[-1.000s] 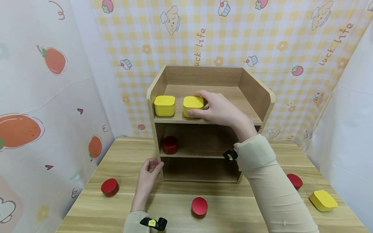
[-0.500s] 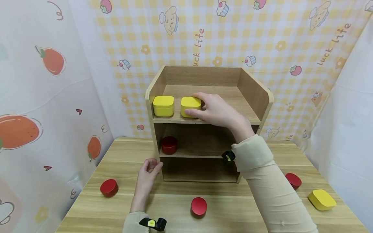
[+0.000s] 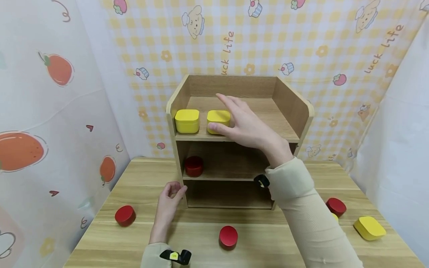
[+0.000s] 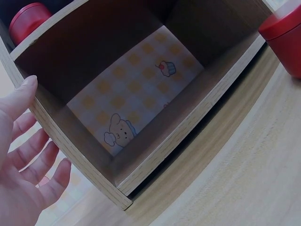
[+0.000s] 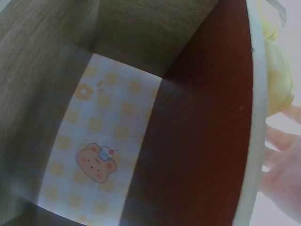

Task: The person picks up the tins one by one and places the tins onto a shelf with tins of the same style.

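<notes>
My right hand (image 3: 249,124) is spread beside and above a yellow rounded-square box (image 3: 218,116) on the top level of a wooden shelf unit (image 3: 292,106). Its thumb lies before the box's front; whether it touches is unclear. The raised fingers are apart from the lid. In the right wrist view, this hand (image 5: 284,174) shows only at the right edge, near yellow (image 5: 278,77). A second yellow box (image 3: 187,121) stands at the top level's left end. My left hand (image 3: 167,204) rests at the unit's lower left side, thumb against the front edge, fingers loosely bent (image 4: 35,162).
A red round tin (image 3: 193,166) stands on the middle level, at left. On the table are red tins at left (image 3: 125,216), front centre (image 3: 228,237) and right (image 3: 336,206). A yellow box (image 3: 369,227) lies far right; another yellow piece (image 3: 335,217) peeks past the right sleeve.
My right hand has let go of the yellow box, its fingers lifting and straightening. The box stays on the top level. The left hand has kept its place.
</notes>
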The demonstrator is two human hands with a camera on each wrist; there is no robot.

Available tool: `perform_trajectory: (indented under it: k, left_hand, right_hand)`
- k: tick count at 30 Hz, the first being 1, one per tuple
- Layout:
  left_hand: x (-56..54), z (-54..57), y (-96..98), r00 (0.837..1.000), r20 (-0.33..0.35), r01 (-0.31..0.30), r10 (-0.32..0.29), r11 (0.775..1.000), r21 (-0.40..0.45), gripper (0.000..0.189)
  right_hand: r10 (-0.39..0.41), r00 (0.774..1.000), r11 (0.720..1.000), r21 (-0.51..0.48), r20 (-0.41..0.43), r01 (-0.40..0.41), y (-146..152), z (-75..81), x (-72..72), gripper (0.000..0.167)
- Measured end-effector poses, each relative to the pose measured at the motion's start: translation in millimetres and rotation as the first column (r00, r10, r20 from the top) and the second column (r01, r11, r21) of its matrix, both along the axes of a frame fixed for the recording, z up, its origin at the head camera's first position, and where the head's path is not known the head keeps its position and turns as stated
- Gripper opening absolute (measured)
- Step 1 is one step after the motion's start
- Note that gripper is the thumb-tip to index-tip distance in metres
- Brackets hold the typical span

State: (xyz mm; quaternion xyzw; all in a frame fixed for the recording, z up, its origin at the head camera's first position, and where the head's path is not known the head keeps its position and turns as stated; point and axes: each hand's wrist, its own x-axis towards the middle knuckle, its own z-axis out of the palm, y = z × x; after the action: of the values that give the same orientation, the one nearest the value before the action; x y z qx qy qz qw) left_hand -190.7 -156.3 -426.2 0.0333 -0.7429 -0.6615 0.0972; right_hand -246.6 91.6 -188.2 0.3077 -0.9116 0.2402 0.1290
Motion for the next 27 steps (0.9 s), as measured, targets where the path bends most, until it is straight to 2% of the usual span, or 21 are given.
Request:
perform_trajectory:
  k: [6, 10, 16, 20, 27]
  left_hand:
    - [-0.9, -1.2, -0.6, 1.0, -0.007, -0.003, 0.003, 1.0, -0.002, 0.026]
    - [-1.1, -1.1, -0.5, 1.0, -0.006, -0.004, 0.004, 1.0, 0.008, 0.025]
    - [0.7, 1.9, 0.0, 1.0, -0.006, -0.001, 0.001, 1.0, -0.009, 0.026]
    - [-0.7, -0.8, -1.4, 1.0, -0.01, 0.002, -0.002, 1.0, -0.021, 0.027]
    - [-15.4, -30.7, -8.6, 1.0, -0.027, -0.005, 0.004, 1.0, -0.009, 0.033]
  right_hand:
    - [0.025, 0.998, 1.0, 0.01, -0.058, -0.025, 4.3, 7.9, 11.7, 0.083]
    - [0.028, 0.998, 1.0, -0.002, -0.065, -0.028, 11.8, 11.6, 21.3, 0.077]
    - [0.008, 0.997, 0.999, -0.04, -0.076, -0.011, 27.7, 9.9, 35.1, 0.07]
    - [0.005, 0.993, 0.996, -0.088, -0.116, -0.015, 38.8, 5.7, 44.7, 0.064]
    - [0.043, 0.985, 0.964, -0.254, -0.166, -0.084, 63.0, -5.8, 63.7, 0.052]
